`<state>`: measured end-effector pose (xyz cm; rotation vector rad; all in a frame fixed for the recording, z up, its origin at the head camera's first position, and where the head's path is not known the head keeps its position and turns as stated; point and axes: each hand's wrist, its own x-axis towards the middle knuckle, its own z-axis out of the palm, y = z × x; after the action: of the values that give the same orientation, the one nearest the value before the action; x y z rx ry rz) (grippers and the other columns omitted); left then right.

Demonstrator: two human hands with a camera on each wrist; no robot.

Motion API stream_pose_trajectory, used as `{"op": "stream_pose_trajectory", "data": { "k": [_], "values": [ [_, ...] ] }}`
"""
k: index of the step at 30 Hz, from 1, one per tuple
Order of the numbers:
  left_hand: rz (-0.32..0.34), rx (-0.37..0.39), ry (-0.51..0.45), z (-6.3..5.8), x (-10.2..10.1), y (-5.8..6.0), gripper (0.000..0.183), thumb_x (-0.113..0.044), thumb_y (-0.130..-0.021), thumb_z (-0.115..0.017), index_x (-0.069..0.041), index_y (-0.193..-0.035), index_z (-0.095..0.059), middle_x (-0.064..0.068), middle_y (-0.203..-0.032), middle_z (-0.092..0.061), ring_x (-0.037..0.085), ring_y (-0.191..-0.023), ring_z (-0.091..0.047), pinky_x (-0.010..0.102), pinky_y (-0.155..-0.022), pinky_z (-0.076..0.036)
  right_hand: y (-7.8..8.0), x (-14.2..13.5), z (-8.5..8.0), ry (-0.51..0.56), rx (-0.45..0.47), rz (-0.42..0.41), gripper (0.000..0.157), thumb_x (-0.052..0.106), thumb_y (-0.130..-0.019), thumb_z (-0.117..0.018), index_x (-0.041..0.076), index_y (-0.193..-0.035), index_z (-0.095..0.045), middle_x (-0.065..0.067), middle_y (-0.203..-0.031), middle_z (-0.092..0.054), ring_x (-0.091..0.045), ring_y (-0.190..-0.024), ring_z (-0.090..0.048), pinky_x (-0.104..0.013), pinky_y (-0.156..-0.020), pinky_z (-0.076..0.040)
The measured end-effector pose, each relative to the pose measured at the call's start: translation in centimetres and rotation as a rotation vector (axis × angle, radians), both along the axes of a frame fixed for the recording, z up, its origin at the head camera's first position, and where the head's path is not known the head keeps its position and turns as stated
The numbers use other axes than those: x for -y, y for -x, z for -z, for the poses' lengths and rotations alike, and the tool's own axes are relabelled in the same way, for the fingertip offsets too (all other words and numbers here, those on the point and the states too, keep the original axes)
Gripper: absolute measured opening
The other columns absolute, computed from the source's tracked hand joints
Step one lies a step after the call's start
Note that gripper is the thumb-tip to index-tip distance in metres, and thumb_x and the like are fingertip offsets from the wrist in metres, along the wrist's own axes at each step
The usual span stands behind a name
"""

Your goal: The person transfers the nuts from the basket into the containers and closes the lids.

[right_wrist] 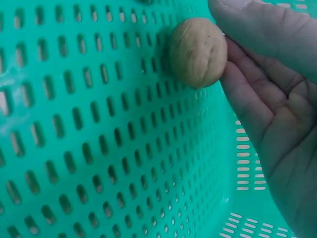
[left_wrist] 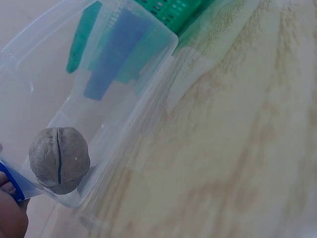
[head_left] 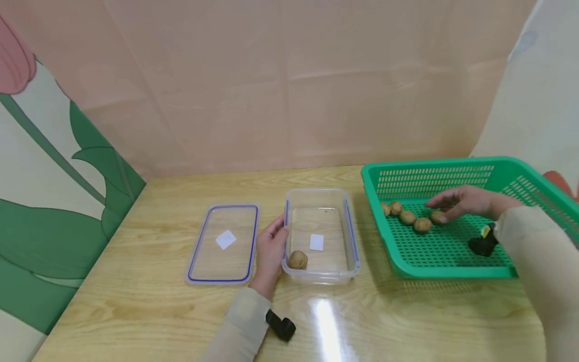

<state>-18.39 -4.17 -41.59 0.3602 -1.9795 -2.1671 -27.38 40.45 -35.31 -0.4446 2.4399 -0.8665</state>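
My left hand (head_left: 270, 249) grips the left wall of a clear plastic food container (head_left: 354, 236), its thumb at the rim. One walnut (head_left: 298, 260) lies in the container's near left corner; the left wrist view shows this walnut (left_wrist: 59, 159) close up, its seam facing the camera. Over in the green basket (head_left: 452, 271), my right hand (head_left: 472, 201) reaches down to a walnut (head_left: 437, 217) on the slotted floor. Thumb and fingers are spread about that walnut (right_wrist: 199, 52), with fingertips right at its side in the right wrist view.
Several more walnuts (head_left: 407, 217) sit in the basket's left part. A clear lid (head_left: 221, 266) with a blue seal lies flat left of the container. All stand on a wood-grain table (head_left: 149, 301), with a pinkish sheet (head_left: 217, 90) hanging behind.
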Motion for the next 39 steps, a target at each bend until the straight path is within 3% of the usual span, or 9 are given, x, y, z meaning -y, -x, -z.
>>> {"op": "stream_pose_trajectory", "data": {
  "k": [3,4,10,11,18,23,30,39],
  "values": [
    [0.009,0.000,-0.003,-0.1,0.0,-0.1,0.033,-0.009,-0.085,-0.060,-0.011,-0.118,-0.063,0.008,-0.120,-0.063,0.019,-0.102,-0.060,0.028,-0.087,-0.053,0.2,0.0,0.4,-0.011,0.002,-0.001,0.055,0.019,-0.080,-0.070,-0.006,-0.125,-0.051,-0.019,-0.128,-0.054,-0.026,-0.113,-0.051,-0.052,-0.091,-0.046],
    [0.010,0.004,-0.001,-0.6,0.0,-0.3,0.033,-0.008,-0.085,-0.059,-0.010,-0.118,-0.063,0.009,-0.121,-0.062,0.020,-0.103,-0.060,0.028,-0.088,-0.052,0.3,0.0,0.5,-0.012,0.003,-0.005,0.055,0.019,-0.079,-0.071,-0.006,-0.125,-0.051,-0.020,-0.127,-0.054,-0.023,-0.111,-0.052,-0.050,-0.091,-0.048],
    [0.005,-0.003,0.001,-0.5,0.0,-0.2,0.034,-0.008,-0.085,-0.059,-0.010,-0.119,-0.062,0.009,-0.121,-0.062,0.020,-0.104,-0.059,0.028,-0.088,-0.052,0.6,0.3,0.8,-0.019,0.028,-0.017,0.055,0.018,-0.077,-0.073,-0.006,-0.122,-0.055,-0.013,-0.121,-0.060,0.004,-0.097,-0.053,-0.035,-0.086,-0.050],
    [0.005,-0.010,-0.004,0.0,0.0,0.0,0.034,-0.009,-0.085,-0.060,-0.011,-0.118,-0.063,0.008,-0.121,-0.062,0.019,-0.103,-0.060,0.028,-0.087,-0.053,0.6,0.4,0.7,-0.017,0.032,-0.021,0.054,0.018,-0.077,-0.073,-0.006,-0.121,-0.055,-0.013,-0.121,-0.060,0.002,-0.097,-0.053,-0.036,-0.086,-0.050],
    [0.007,-0.036,-0.005,0.0,0.0,-0.1,0.034,-0.007,-0.085,-0.059,-0.007,-0.119,-0.062,0.012,-0.121,-0.062,0.021,-0.102,-0.060,0.028,-0.086,-0.053,0.7,0.7,0.9,-0.045,0.037,-0.009,0.050,0.016,-0.076,-0.073,-0.007,-0.118,-0.057,-0.015,-0.116,-0.063,-0.005,-0.095,-0.057,-0.028,-0.082,-0.050],
    [0.001,-0.030,-0.004,0.1,0.0,-0.1,0.034,-0.007,-0.085,-0.059,-0.008,-0.119,-0.062,0.011,-0.121,-0.061,0.020,-0.104,-0.059,0.028,-0.088,-0.052,0.8,0.8,0.9,-0.052,0.033,-0.012,0.046,0.017,-0.077,-0.073,-0.006,-0.115,-0.059,-0.019,-0.117,-0.061,-0.013,-0.099,-0.056,-0.035,-0.083,-0.053],
    [-0.008,-0.035,-0.005,0.2,-0.1,-0.1,0.035,-0.007,-0.084,-0.059,-0.007,-0.119,-0.062,0.012,-0.122,-0.061,0.021,-0.106,-0.059,0.030,-0.090,-0.051,0.8,0.3,0.6,-0.025,0.044,-0.018,0.044,0.014,-0.079,-0.071,-0.010,-0.114,-0.058,-0.009,-0.106,-0.066,-0.001,-0.089,-0.058,-0.024,-0.077,-0.051],
    [-0.007,-0.046,-0.010,0.1,0.0,-0.1,0.034,-0.006,-0.084,-0.059,-0.005,-0.118,-0.062,0.014,-0.119,-0.062,0.019,-0.099,-0.060,0.027,-0.086,-0.052,0.3,0.2,-0.2,0.036,0.040,0.002,0.046,0.014,-0.083,-0.067,-0.011,-0.120,-0.052,-0.013,-0.112,-0.062,0.000,-0.090,-0.057,-0.026,-0.076,-0.053]
  ]
}}
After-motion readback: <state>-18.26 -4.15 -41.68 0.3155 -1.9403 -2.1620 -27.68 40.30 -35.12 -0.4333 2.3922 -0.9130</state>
